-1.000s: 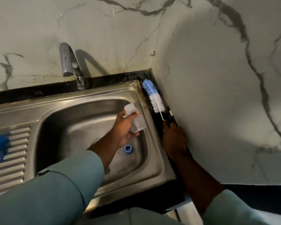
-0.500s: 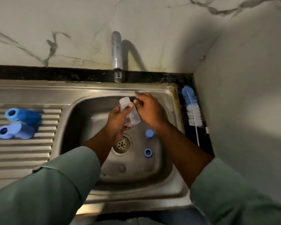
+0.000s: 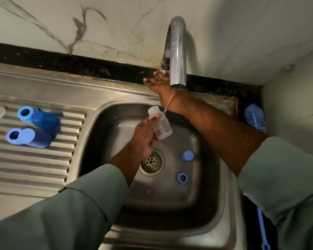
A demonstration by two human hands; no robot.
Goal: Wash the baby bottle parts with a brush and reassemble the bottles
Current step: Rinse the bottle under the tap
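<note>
A clear plastic bottle [image 3: 161, 126] with a threaded neck and no cap is held tilted over the basin, mouth up toward the rear left, a little water in its bottom. A thin stream [image 3: 169, 101] from the tap falls just beside its shoulder. Two blue parts lie on the basin floor right of the drain: a cap [image 3: 187, 156] and, nearer the front, a ring [image 3: 182, 177]. Two blue sleeves [image 3: 39, 119] [image 3: 30, 138] lie side by side on the ribbed drainboard. The brush [image 3: 255, 118], blue-bristled, lies along the right edge, mostly hidden by an arm.
</note>
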